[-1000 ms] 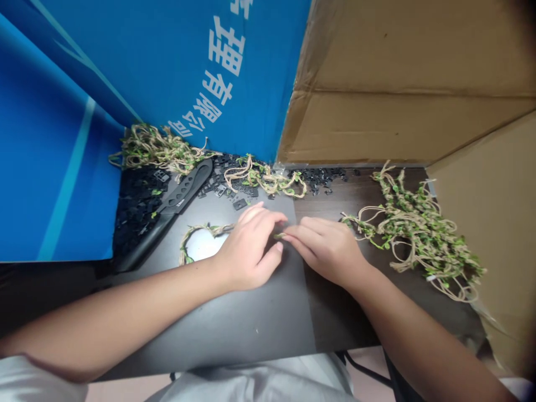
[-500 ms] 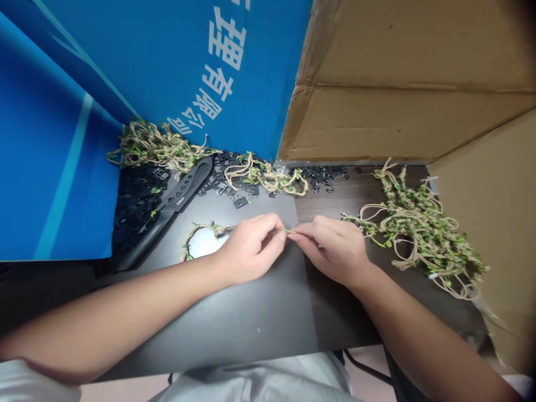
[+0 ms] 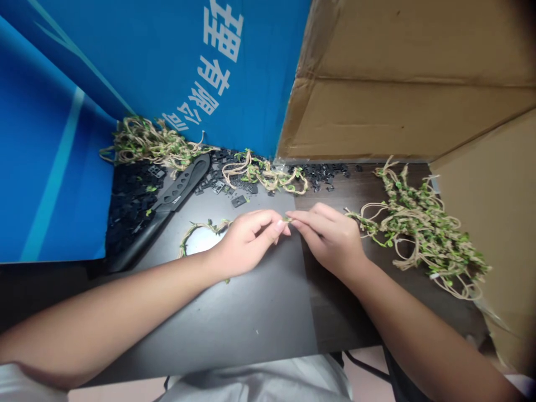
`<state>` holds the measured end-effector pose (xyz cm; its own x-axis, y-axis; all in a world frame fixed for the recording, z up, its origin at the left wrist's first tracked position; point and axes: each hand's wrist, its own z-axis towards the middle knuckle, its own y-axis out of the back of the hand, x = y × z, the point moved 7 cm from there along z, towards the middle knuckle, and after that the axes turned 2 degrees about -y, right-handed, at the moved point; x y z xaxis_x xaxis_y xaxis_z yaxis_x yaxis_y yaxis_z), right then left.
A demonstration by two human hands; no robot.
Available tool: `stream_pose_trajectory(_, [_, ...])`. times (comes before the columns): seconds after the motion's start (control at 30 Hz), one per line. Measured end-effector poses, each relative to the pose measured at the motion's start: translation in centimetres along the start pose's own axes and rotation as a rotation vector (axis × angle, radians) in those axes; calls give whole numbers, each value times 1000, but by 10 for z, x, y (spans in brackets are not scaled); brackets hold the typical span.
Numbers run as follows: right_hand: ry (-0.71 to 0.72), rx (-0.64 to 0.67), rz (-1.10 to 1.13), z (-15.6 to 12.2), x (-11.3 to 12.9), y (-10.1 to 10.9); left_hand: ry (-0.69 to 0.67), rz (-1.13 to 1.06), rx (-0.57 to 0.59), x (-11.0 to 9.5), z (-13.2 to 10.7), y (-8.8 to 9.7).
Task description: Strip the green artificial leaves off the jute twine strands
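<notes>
A jute-twine vine (image 3: 287, 219) with small green artificial leaves sits above the middle of the dark table (image 3: 251, 324), pinched between the fingertips of the left hand (image 3: 247, 243) and the right hand (image 3: 330, 243), both closed on it. Its curved length lies at the left hand's 9 o'clock. A larger vine bundle (image 3: 419, 229) lies at 3 o'clock, a black sheathed knife (image 3: 167, 204) at 10 o'clock, and black plastic pieces (image 3: 134, 206) beyond it.
</notes>
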<state>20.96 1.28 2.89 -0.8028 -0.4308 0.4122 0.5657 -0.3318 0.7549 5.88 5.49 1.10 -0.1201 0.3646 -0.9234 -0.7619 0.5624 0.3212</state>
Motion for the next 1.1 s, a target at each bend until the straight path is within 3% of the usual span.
stream_pose_trajectory(0.27, [34,118,-115,-2,5,-15,25,-77,-20,8,-1,-2])
stream_pose_trajectory(0.5, [123,270,-179,-9,16,-28,-84,81,-49,-3,0,0])
stream_pose_trajectory(0.77, [203,259,-231,-10,21,-21,-163,315,19,-8,-4,-6])
stream_pose_trajectory(1.1, [279,188,-249,-5,21,-8,-136,463,105,-2,-2,-14])
